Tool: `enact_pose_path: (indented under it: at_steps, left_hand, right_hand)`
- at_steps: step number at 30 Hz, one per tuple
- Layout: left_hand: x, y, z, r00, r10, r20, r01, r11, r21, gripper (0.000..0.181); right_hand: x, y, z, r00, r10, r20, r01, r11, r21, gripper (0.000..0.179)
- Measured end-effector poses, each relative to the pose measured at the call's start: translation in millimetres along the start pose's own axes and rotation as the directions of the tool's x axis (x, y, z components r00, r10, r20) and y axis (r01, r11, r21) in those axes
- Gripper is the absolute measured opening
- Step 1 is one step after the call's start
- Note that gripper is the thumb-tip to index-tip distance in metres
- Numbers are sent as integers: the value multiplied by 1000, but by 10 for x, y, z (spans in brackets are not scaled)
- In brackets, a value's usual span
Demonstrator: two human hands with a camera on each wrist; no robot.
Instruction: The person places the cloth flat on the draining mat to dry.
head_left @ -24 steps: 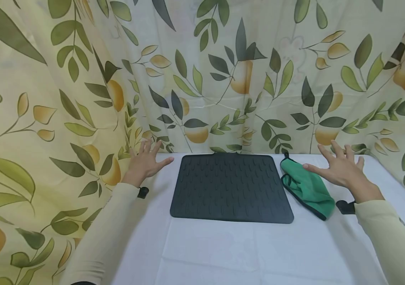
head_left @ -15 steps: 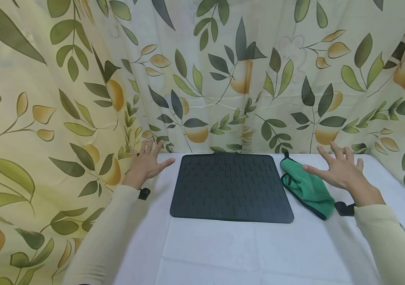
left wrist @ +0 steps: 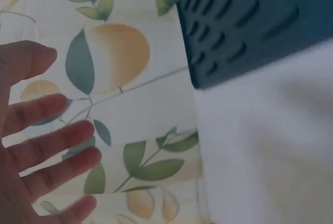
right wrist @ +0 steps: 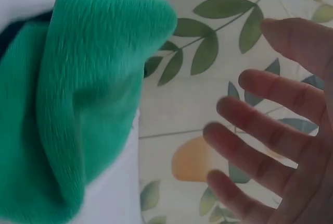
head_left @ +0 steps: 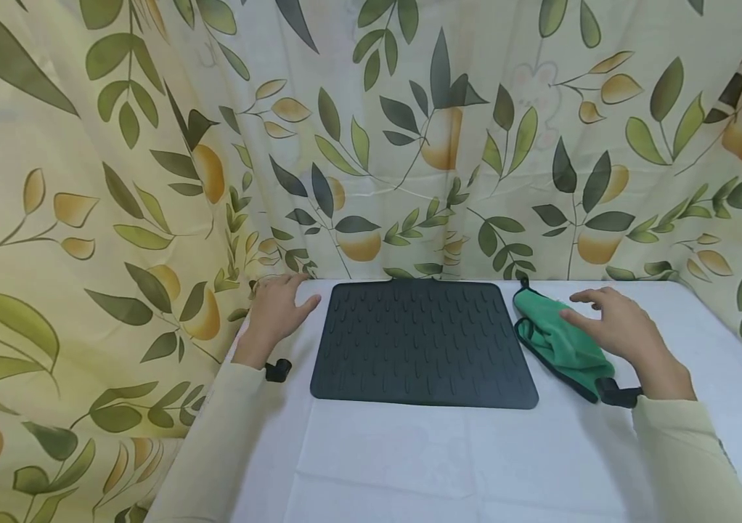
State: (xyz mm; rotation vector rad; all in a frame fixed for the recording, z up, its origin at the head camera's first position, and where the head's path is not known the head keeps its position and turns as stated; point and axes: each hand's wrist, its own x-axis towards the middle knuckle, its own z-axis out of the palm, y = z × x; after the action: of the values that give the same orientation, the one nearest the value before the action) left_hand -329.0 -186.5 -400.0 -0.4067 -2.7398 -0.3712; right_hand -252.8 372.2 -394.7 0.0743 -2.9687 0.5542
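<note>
Backdrop: patterned curtain (head_left: 508, 43), hung behind table (head_left: 404, 465) and along left side. Print: green and grey leaves, thin stems, orange-yellow fruit on cream ground. Vertical folds visible; faint flower outline at upper right of centre. Table surface: white, faint creases near front. Lighting: soft, diffuse; curtain tone yellower at left, paler at centre. Shadows on table: blurred.

Black-edged green cloth (head_left: 563, 335), charcoal mat (head_left: 423, 341), white tablecloth (head_left: 397, 465), cream curtain (head_left: 508, 36) with green leaves (head_left: 328, 114) and orange fruit (head_left: 359, 248)

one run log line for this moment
left hand: grip empty | right hand: grip empty, near green cloth | dark mat: flat on table
</note>
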Motion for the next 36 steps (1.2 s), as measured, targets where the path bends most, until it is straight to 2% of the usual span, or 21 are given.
enact_pose_path:
  at_steps: [2, 5, 9, 13, 17, 22, 28, 32, 36]
  left_hand:
    - [-29, 30, 50, 999, -10, -44, 7, 998, -69, 45]
    - [-64, 55, 155, 995, -51, -83, 34, 981, -191, 33]
    - [-96, 77, 290, 987, -138, -88, 102, 939, -327, 25]
    - [-115, 91, 432, 974, -217, -62, 174, 897, -406, 21]
    - [-135, 79, 570, 964, -267, -14, 236, 874, -424, 20]
    - [-176, 31, 694, 945, -323, 61, 320, 864, -389, 19]
    - [-198, 0, 753, 927, -343, 149, 374, 862, -342, 25]
    - [-193, 2, 777, 906, -365, 215, 421, 838, -347, 27]
    - [-183, 10, 815, 889, -369, 273, 449, 820, -356, 33]
  right_hand:
    - [-6, -38, 46, 1000, 4, -16, -3, 999, 49, 59]
    - [-1, -87, 129, 999, 23, -45, -18, 993, 116, 53]
    - [13, -118, 230, 997, 57, -57, -45, 981, 188, 53]
    - [24, -120, 319, 995, 88, -52, -74, 970, 233, 56]
    - [30, -114, 409, 994, 106, -28, -97, 966, 241, 59]
    - [38, -68, 511, 995, 98, 24, -101, 975, 200, 67]
    - [48, 12, 545, 988, 108, 108, -125, 980, 158, 81]
    - [39, 38, 533, 974, 124, 191, -150, 980, 133, 92]
    - [30, 60, 540, 965, 106, 240, -137, 983, 119, 96]
